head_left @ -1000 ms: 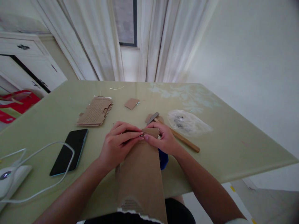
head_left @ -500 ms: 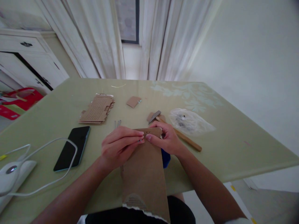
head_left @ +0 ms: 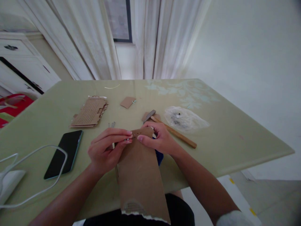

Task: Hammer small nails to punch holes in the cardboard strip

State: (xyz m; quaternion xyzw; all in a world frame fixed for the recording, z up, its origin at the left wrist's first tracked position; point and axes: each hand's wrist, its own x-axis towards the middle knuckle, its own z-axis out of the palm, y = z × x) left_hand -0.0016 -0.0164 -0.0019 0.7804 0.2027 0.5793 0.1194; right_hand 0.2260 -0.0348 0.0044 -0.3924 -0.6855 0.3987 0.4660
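left hand [head_left: 105, 150] pinches small pin at cardboard strip [head_left: 141, 175] | right hand [head_left: 156, 139] grips strip's top | hammer [head_left: 170, 128] beside

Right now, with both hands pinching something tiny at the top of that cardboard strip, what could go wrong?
The left hand pinches a small metal piece at the holes of the cardboard strip, close to the right hand; a slip might prick a fingertip. The strip overhangs the table edge, so it could bend or slide off. The hammer lies just beyond the right hand and could be knocked.
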